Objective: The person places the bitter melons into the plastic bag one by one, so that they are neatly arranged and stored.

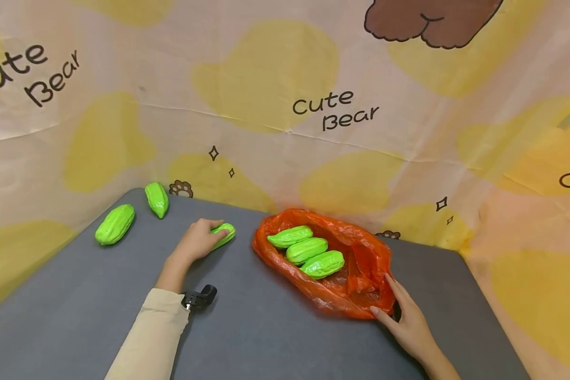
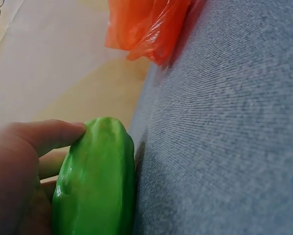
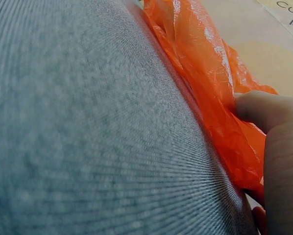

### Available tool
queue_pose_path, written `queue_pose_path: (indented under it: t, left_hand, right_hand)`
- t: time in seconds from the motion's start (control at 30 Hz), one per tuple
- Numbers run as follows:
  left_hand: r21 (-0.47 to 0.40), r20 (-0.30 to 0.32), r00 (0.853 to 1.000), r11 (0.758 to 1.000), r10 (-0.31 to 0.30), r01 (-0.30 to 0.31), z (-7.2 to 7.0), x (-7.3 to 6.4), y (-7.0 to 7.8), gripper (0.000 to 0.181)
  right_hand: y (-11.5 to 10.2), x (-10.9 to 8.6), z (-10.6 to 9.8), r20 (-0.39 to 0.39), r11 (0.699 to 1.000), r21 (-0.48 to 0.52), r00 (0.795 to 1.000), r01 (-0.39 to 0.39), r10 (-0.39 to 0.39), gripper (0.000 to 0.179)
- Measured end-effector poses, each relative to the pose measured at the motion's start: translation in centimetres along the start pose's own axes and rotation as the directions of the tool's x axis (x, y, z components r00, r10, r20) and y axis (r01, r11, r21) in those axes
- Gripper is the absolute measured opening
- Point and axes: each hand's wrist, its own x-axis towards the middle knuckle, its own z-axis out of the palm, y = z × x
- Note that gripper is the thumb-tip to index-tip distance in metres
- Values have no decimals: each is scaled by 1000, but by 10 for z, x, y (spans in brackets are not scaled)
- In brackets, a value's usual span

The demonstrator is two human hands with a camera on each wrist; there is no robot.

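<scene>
In the head view, my left hand (image 1: 200, 238) grips a bright green ridged gourd (image 1: 226, 235) on the grey table, left of an open orange plastic bag (image 1: 290, 274). The left wrist view shows the thumb against the upper end of this gourd (image 2: 95, 181), with other fingers partly hidden behind it. Three similar gourds (image 1: 306, 250) lie side by side within the bag. At the bag's right end, my right hand (image 1: 410, 322) holds the plastic, thumb on the near side. Its thumb (image 3: 264, 110) presses the bag (image 3: 200, 73) in the right wrist view; the other fingers are mostly hidden.
Two more green gourds lie at the table's far left, a larger one (image 1: 115, 225) and a smaller one (image 1: 157, 200) near the back edge. A printed cloth (image 1: 266, 158) hangs behind and beside the grey table (image 1: 256, 338). A black strap (image 1: 199, 298) circles the left wrist.
</scene>
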Motion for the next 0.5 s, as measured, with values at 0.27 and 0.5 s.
queue_pose_path:
  t: [0.27,0.5]
  left_hand:
    - [-40,13,1000,999,11,-11,0,1,0,51]
    - [-81,-59,997,995,55,-60,1,-1,-5,41]
  right_hand:
    - [1,-3,-2,-1,1000,5,1000,-11,11,86]
    - [-1,-1,-1,9,1000,-4,1000,-19,19,86]
